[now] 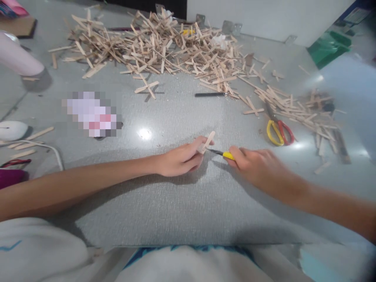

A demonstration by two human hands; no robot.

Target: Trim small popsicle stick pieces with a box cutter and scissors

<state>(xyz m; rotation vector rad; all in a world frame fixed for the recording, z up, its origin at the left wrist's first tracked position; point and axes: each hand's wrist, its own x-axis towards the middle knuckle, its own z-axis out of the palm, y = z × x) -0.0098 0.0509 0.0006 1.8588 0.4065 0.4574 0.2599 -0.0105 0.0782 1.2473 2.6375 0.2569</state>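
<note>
Near the middle of the table, my left hand is closed on a pale wooden craft stick, which sticks up at a slant from the fingers. Crosswise pieces seem to lie at its base, too small to make out. My right hand grips a tool with a yellow handle and a thin dark metal end. That end points left and meets or nearly meets the stick's base. Whether it is a knife or another tool, I cannot tell.
A big heap of wooden sticks spreads along the back. Scissors with yellow and red handles lie at right. A dark flat strip lies before the heap. A blurred-out object and a white mouse are at left.
</note>
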